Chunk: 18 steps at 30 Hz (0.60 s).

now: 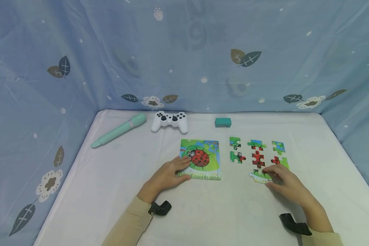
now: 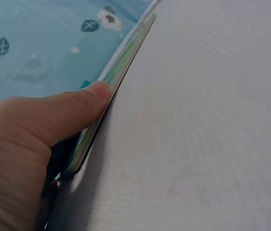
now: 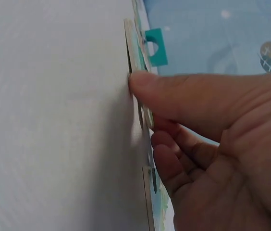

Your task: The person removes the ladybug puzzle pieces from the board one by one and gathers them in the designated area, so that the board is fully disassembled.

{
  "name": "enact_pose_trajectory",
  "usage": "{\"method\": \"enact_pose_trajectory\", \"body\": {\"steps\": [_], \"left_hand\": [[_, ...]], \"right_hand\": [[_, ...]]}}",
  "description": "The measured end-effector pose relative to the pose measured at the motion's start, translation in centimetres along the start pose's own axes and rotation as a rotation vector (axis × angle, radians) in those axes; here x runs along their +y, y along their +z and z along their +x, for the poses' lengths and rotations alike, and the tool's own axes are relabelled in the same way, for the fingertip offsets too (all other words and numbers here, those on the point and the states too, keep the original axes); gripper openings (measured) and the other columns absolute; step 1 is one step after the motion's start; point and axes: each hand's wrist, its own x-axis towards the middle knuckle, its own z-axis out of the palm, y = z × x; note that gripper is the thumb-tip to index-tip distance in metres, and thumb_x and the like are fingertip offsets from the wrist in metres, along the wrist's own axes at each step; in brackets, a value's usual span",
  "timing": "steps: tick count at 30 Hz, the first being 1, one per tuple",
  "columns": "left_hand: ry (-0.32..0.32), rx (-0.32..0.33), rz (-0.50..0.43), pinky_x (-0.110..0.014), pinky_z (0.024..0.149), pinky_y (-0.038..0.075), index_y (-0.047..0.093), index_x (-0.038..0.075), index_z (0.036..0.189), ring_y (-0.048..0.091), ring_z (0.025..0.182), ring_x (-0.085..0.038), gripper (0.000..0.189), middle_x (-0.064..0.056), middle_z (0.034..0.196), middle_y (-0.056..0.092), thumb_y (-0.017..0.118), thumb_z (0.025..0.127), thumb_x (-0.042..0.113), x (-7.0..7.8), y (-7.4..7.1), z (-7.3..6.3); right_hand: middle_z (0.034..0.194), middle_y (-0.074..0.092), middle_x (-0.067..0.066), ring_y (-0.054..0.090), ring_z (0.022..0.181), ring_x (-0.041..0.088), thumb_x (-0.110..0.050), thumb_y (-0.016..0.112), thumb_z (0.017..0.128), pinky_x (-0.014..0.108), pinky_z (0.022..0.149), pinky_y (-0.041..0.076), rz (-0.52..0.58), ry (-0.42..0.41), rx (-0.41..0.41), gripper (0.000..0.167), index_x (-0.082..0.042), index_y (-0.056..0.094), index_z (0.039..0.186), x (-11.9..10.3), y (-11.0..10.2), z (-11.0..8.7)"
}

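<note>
My left hand (image 1: 169,174) rests on the left side of a square ladybug picture board (image 1: 214,160), fingers lying over its surface. Its thumb (image 2: 85,103) presses along the board's near edge in the left wrist view. Over on the right, my right hand (image 1: 290,186) pinches a green jigsaw puzzle piece (image 1: 259,178) with flowers along its bottom, thumb at the near edge. Just behind that piece lies a red spotted piece (image 1: 258,159). A red and green piece (image 1: 284,162) is partly covered by the right hand's fingers.
Several loose puzzle pieces lie in rows right of the board, among them a corner piece (image 1: 234,142) and a blue-green piece (image 1: 278,146). Along the back are a mint-green pen-shaped object (image 1: 118,131), a white game controller (image 1: 169,122) and a teal block (image 1: 222,122).
</note>
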Motion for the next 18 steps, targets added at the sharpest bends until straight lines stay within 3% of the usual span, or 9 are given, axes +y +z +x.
{"method": "enact_pose_trajectory", "body": {"steps": [6, 11, 18], "left_hand": [[0.004, 0.001, -0.002, -0.035, 0.116, 0.031, 0.056, 0.004, 0.131, 0.046, 0.132, -0.023, 0.058, -0.004, 0.139, 0.052, 0.068, 0.086, 0.038, -0.09, -0.03, -0.03], [-0.002, 0.000, -0.012, -0.036, 0.116, 0.030, 0.056, 0.005, 0.131, 0.045, 0.132, -0.023, 0.057, -0.004, 0.139, 0.052, 0.068, 0.086, 0.038, -0.10, -0.04, -0.02], [-0.015, -0.006, -0.031, -0.035, 0.117, 0.029, 0.056, 0.006, 0.131, 0.044, 0.133, -0.022, 0.058, -0.003, 0.139, 0.052, 0.069, 0.085, 0.039, -0.14, -0.01, -0.07]], "right_hand": [[0.115, 0.057, 0.005, 0.042, 0.100, -0.006, -0.014, 0.077, 0.078, 0.003, 0.080, 0.034, -0.004, 0.038, -0.022, 0.040, -0.012, 0.061, 0.115, -0.08, -0.13, 0.12], [0.117, 0.058, 0.008, 0.036, 0.108, -0.014, -0.017, 0.078, 0.078, -0.004, 0.084, 0.024, 0.043, 0.035, 0.009, 0.045, -0.009, 0.060, 0.118, -0.29, -0.35, 0.12], [0.121, 0.057, 0.008, 0.038, 0.108, -0.019, -0.016, 0.076, 0.080, -0.003, 0.084, 0.030, 0.139, 0.036, 0.012, 0.051, -0.007, 0.056, 0.126, -0.81, -0.51, 0.44]]}}
